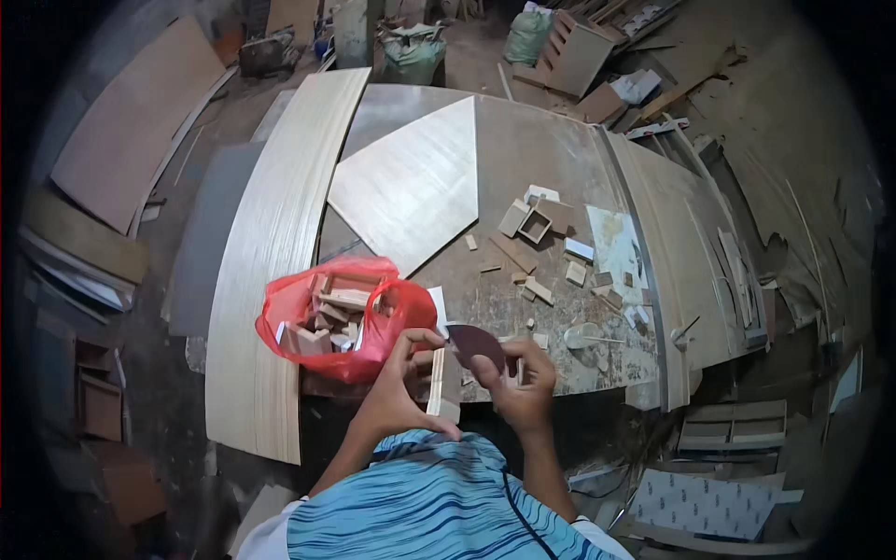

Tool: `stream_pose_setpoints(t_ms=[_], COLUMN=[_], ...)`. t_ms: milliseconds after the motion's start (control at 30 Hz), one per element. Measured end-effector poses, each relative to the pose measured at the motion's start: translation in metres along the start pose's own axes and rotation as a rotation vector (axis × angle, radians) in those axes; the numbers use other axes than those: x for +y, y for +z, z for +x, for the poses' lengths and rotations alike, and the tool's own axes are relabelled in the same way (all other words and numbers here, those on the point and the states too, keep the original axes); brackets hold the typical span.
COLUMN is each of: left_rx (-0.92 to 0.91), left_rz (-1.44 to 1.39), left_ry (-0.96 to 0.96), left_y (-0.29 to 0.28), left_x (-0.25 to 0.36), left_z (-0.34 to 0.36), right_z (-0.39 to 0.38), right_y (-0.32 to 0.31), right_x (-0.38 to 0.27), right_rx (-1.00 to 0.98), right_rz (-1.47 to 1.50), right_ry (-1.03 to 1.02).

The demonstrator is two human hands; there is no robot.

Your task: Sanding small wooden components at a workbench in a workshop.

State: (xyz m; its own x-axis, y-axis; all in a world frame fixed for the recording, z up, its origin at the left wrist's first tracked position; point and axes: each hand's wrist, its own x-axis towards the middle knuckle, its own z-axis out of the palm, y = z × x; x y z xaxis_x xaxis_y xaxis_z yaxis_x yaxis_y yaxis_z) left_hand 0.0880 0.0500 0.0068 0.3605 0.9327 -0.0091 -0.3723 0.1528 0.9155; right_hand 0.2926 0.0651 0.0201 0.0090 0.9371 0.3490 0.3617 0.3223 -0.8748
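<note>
My left hand (pixel 392 390) grips a small wooden block (pixel 437 381) by its ends, thumb at the near end and fingers at the far end. The block is pale along one edge; whether it is solid or hollow I cannot tell. In my right hand (pixel 525 387) is a dark maroon piece of sandpaper (pixel 474 342) with a rounded edge, pinched under the thumb close beside the block. Just left of my hands, a red plastic bag (pixel 278 317) lies open with many small wooden offcuts (pixel 338 303) in it.
On the worktable (pixel 560 369) lie a pale plywood sheet (pixel 415 182), a long board (pixel 271 219) and scattered wood pieces (pixel 537 291) around a small square frame (pixel 535 226). A clear cup (pixel 581 336) with a stick stands at the right. Leaning panels (pixel 135 121) and stacked scraps (pixel 733 425) surround the table.
</note>
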Motion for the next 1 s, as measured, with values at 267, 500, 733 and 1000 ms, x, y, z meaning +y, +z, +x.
stream_pose_setpoints(t_ms=[267,500,733,1000], left_rx=[-0.058,-0.065,-0.069,-0.028], left_rz=[0.191,0.034,0.225,0.104], left_ry=[0.056,-0.018,0.052,0.027], left_y=[0.003,0.014,0.047,0.108], left_x=[-0.010,-0.016,-0.006,-0.032], left_z=[0.009,0.020,0.048,0.086], right_z=[0.009,0.030,0.043,0.061], right_y=[-0.022,-0.045,-0.075,-0.149], right_x=[-0.035,-0.021,-0.003,0.020], right_rx=[-0.346,-0.247,-0.326,-0.230], right_rz=[0.146,-0.118,-0.034,-0.008], right_ry=[-0.042,0.058,-0.048,-0.208])
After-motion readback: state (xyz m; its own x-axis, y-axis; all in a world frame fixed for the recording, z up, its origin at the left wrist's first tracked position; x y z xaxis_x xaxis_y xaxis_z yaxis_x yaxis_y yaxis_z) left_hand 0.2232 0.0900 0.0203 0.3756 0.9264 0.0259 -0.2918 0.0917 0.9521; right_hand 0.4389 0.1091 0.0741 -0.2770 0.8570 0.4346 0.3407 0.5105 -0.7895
